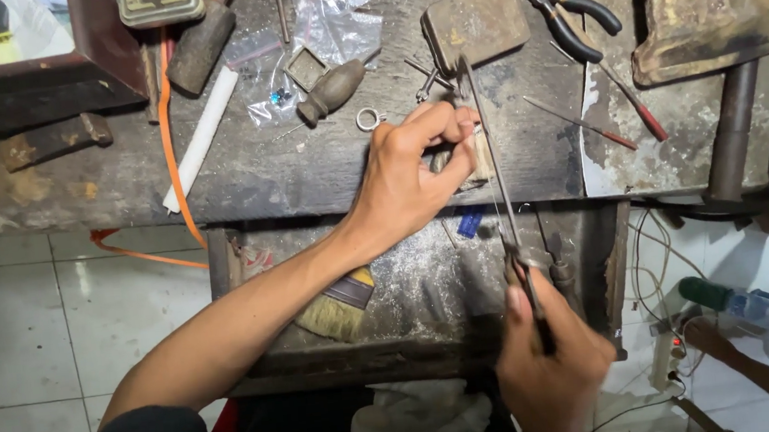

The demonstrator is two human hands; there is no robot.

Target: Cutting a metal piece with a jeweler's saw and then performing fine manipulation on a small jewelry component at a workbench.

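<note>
Left hand point(418, 170) pinches a small piece point(444, 158) at the surface point(239, 174) front edge. Right hand point(549, 364) is wrapped round the saw frame point(496, 177) handle, below the edge, pliers point(565, 22) well apart.

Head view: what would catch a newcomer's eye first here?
The two hands at centre: the left hand pinches a small piece against the worn wooden bench, while the right hand below holds a thin saw that runs up to it. Next come the black-handled pliers at upper right and a paintbrush in the tray under the left forearm.
</note>
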